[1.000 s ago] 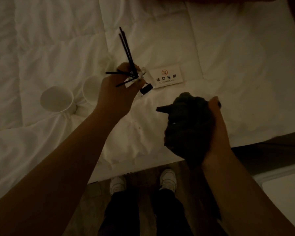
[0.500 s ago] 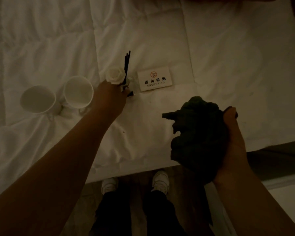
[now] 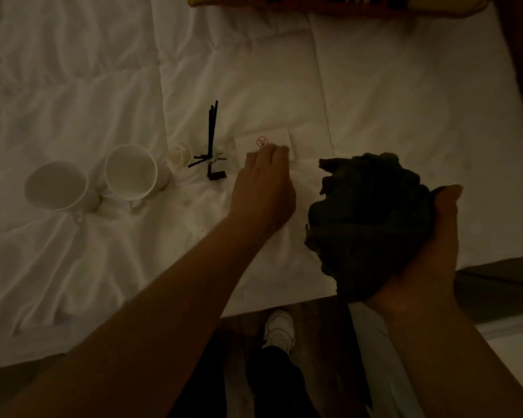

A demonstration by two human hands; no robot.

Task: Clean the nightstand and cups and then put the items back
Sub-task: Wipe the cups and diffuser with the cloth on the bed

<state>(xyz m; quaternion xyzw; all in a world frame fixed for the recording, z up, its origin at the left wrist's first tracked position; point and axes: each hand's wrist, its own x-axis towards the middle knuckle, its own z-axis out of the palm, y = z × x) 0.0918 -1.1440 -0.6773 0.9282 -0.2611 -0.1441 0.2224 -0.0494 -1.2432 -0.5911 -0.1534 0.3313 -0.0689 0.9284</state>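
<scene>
Reaching with the left hand (image 3: 263, 188) for the small white no-smoking sign card (image 3: 264, 140) on the rumpled white quilt (image 3: 405, 116); fingertips (image 3: 267, 152) resting on its near edge, not yet closed around it, likely to lift it for wiping or return. Clenched in the right hand (image 3: 429, 236): a bunched dark cleaning cloth (image 3: 366, 218), kept ready. Parked well left on the bedding, off the nightstand: two white ceramic cups (image 3: 130, 170) side by side, beside a small white rose ornament (image 3: 177, 155) and black reed-diffuser sticks (image 3: 212, 128).
</scene>
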